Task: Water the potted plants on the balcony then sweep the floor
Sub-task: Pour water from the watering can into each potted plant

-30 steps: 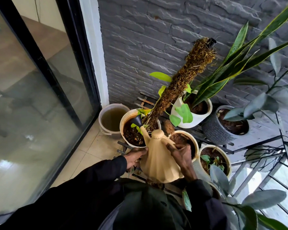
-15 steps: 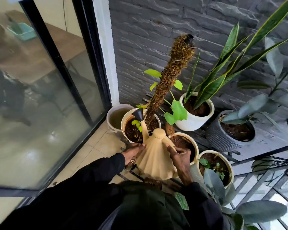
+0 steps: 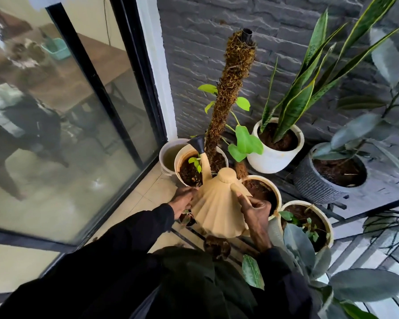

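A beige ribbed watering can (image 3: 219, 208) is held between both hands. Its spout with a black funnel tip (image 3: 198, 143) reaches over the white pot (image 3: 179, 166) that holds a tall moss pole (image 3: 230, 88) and small green leaves. My left hand (image 3: 182, 201) presses the can's left side. My right hand (image 3: 255, 211) grips its handle on the right. Black sleeves cover both arms. I cannot make out any water stream.
More pots crowd the right: a white snake-plant pot (image 3: 274, 155), a dark ribbed pot (image 3: 318, 185), two cream pots (image 3: 278, 194) (image 3: 327, 226), all on a black metal rack (image 3: 336, 206). A bucket of water (image 3: 165, 155) stands by the glass sliding door (image 3: 62, 134). Tiled floor (image 3: 145, 194) lies left.
The view has shifted and tilted, so the pots sit lower and more of the door shows. The can's spout has lifted slightly above the moss-pole pot. Both hands keep their hold.
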